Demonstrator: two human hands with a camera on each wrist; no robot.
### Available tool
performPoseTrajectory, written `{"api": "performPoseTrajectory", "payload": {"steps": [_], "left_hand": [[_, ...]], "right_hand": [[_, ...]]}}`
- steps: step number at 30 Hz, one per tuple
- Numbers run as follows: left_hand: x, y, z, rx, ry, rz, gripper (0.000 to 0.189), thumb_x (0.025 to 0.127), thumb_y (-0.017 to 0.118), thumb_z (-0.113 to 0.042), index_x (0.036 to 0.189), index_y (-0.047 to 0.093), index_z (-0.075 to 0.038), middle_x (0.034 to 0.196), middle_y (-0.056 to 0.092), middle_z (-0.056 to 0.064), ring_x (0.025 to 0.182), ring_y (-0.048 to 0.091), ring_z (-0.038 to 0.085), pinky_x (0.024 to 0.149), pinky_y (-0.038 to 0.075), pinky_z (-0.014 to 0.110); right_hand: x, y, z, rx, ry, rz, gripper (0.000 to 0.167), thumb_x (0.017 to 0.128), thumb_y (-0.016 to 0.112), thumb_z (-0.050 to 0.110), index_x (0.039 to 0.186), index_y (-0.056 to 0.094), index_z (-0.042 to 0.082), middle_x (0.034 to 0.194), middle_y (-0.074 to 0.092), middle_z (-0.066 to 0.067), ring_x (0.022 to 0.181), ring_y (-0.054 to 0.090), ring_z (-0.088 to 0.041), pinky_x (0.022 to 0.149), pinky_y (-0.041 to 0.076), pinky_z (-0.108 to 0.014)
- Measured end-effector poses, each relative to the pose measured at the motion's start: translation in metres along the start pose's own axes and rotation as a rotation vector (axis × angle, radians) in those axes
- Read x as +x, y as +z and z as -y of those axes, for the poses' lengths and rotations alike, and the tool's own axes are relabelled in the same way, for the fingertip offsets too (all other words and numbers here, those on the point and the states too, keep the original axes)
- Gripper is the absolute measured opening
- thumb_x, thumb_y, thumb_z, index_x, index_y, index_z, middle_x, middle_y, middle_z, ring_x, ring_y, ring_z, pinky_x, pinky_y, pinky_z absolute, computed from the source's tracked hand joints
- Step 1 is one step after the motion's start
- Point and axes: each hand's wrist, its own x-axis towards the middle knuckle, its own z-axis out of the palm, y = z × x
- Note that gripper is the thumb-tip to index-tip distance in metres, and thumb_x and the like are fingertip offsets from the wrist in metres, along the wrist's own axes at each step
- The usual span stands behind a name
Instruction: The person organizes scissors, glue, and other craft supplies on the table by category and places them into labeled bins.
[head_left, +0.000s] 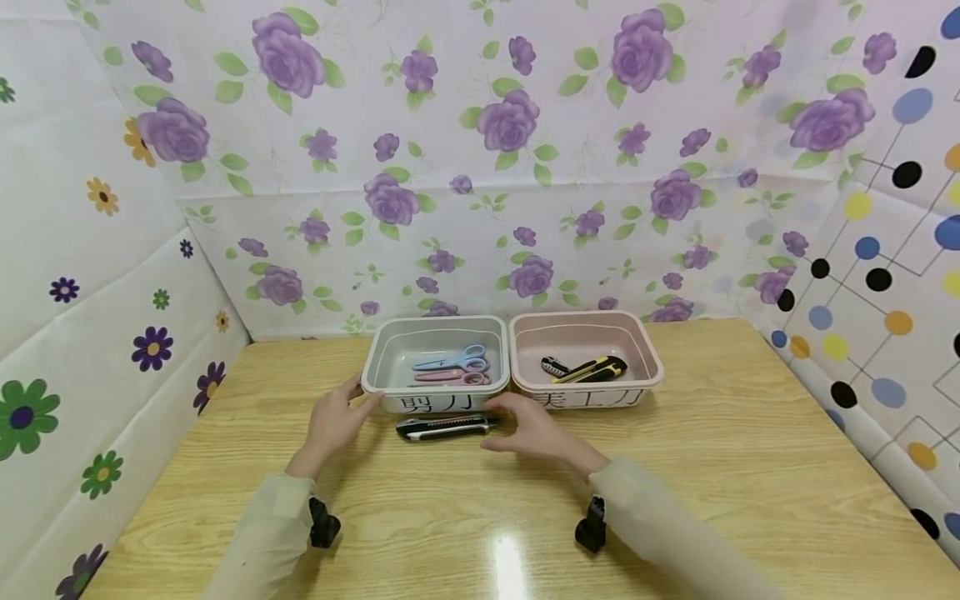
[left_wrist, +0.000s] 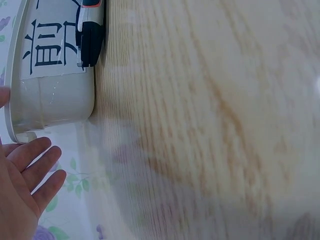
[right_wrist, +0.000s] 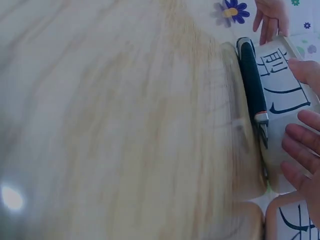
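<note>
A grey bin (head_left: 386, 358) with a handwritten label holds several pairs of scissors, among them blue scissors (head_left: 450, 360) and pink scissors (head_left: 450, 376). My left hand (head_left: 335, 423) is at the bin's left front corner, fingers extended beside its rim in the left wrist view. Just in front of the bin lies a black and silver utility knife (head_left: 444, 427), standing close against its labelled wall in the right wrist view. Near the bin's right front corner is my right hand (head_left: 534, 429), thumb and fingers spread, with the knife's tip close by and nothing held.
Beside the grey bin stands a pink bin (head_left: 648, 354), also labelled, with several utility knives (head_left: 592, 369) inside. Both sit at the back of the wooden table (head_left: 450, 517). A flowered covering (head_left: 465, 225) hangs right behind them.
</note>
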Motion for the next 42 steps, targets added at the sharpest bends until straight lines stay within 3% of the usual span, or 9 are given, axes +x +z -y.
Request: {"api": "performPoseTrajectory", "payload": {"steps": [15, 24, 36, 42], "left_hand": [[-0.001, -0.001, 0.002, 0.004, -0.012, 0.002, 0.064, 0.089, 0.052, -0.045, 0.133, 0.043, 0.000, 0.117, 0.058, 0.020, 0.111, 0.051, 0.040, 0.090, 0.038, 0.058], [0.001, -0.001, 0.004, 0.005, -0.006, -0.005, 0.064, 0.089, 0.052, -0.046, 0.133, 0.044, 0.000, 0.116, 0.059, 0.020, 0.111, 0.051, 0.040, 0.090, 0.038, 0.058], [0.001, 0.000, 0.002, -0.009, 0.019, -0.009, 0.062, 0.088, 0.054, -0.044, 0.132, 0.045, -0.001, 0.114, 0.060, 0.019, 0.109, 0.053, 0.039, 0.088, 0.039, 0.057], [0.002, 0.000, 0.000, -0.029, 0.015, -0.008, 0.061, 0.088, 0.055, -0.043, 0.131, 0.047, -0.002, 0.114, 0.061, 0.018, 0.110, 0.053, 0.039, 0.089, 0.039, 0.057]], "right_hand": [[0.015, 0.019, 0.001, -0.125, -0.038, 0.012, 0.042, 0.076, 0.074, 0.021, 0.110, 0.061, 0.000, 0.108, 0.064, -0.009, 0.102, 0.057, -0.022, 0.090, 0.044, -0.032], [0.023, 0.019, 0.009, -0.157, -0.010, 0.022, 0.030, 0.075, 0.072, 0.009, 0.102, 0.066, -0.003, 0.095, 0.065, -0.011, 0.086, 0.058, -0.021, 0.075, 0.048, -0.031], [0.023, 0.021, 0.009, -0.184, -0.009, 0.014, 0.030, 0.074, 0.074, 0.014, 0.098, 0.066, -0.002, 0.091, 0.065, -0.010, 0.084, 0.057, -0.020, 0.075, 0.046, -0.032], [0.023, 0.025, -0.010, -0.123, -0.096, 0.025, 0.035, 0.077, 0.071, 0.027, 0.097, 0.067, -0.001, 0.088, 0.064, -0.009, 0.079, 0.057, -0.017, 0.070, 0.046, -0.028]]}}
